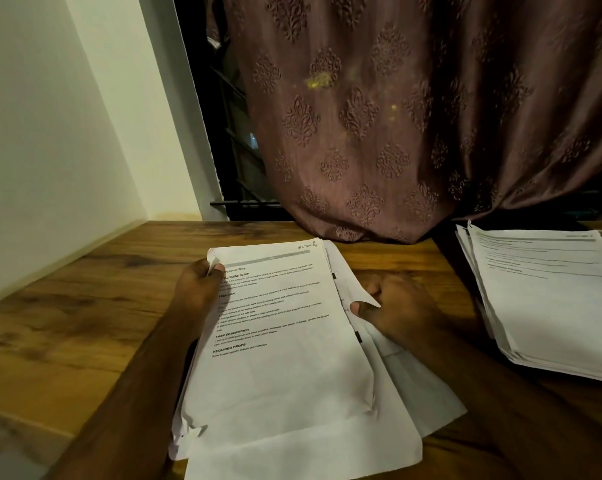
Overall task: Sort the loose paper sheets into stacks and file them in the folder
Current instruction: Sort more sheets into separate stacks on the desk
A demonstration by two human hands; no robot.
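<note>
A loose bundle of printed sheets (285, 358) lies nearest on the wooden desk (85, 306), its lower corners creased and the sheets beneath fanned out to the right. The top page carries bold headings and lines of black text. The left hand (199, 289) grips the bundle's upper left edge, thumb on top of the page and fingers (202, 268) curled round the corner, which is bent up. The right hand (393, 306) holds the right edge at mid-height, its thumb pressed on a lifted, folded sheet edge and the other fingers curled under the paper. Both forearms reach in from the bottom of the view. Further right, well apart from the bundle, a second stack of sheets (548, 299) rests on the desk, slightly splayed, printed side up. Behind the desk hangs a brownish patterned curtain (396, 116) whose hem touches the back edge; a dark window grille (233, 140) shows at its left, beside a pale wall (67, 116)
</note>
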